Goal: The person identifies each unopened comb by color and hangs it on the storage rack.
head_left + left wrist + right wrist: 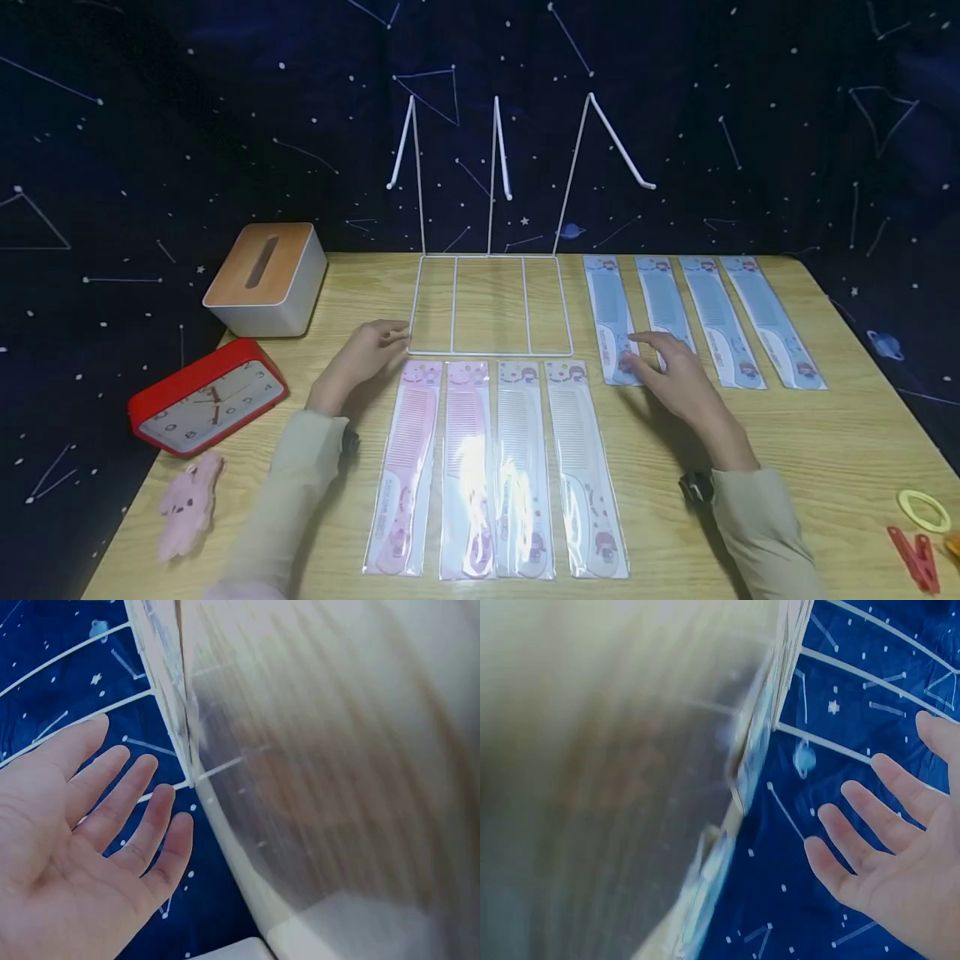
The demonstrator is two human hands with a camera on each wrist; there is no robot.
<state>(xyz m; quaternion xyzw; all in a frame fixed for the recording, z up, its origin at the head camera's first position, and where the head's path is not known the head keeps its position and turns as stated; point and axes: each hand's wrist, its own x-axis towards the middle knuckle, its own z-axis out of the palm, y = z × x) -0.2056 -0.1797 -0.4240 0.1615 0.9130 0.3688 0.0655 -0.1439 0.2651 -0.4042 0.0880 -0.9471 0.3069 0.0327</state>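
- Nearest, four pink and white plastic combs in clear packets [495, 467] lie side by side on the pale wooden table [825, 450], none lifted.
- The left hand [365, 354] lies with straight, relaxed fingers, holding nothing; its fingertips [396, 335] are at the near left corner of the white wire display rack [491, 304]. I cannot tell whether they touch it.
- The right hand [675, 375] hovers flat and spread over the near end of the leftmost packet in the row of four blue plastic combs in clear packets [705, 321], gripping none of them; contact is unclear.
- Farther back, the rack's three upright hooks [498, 150] hang bare, so as I judge it no comb is hung and all eight are left to do.
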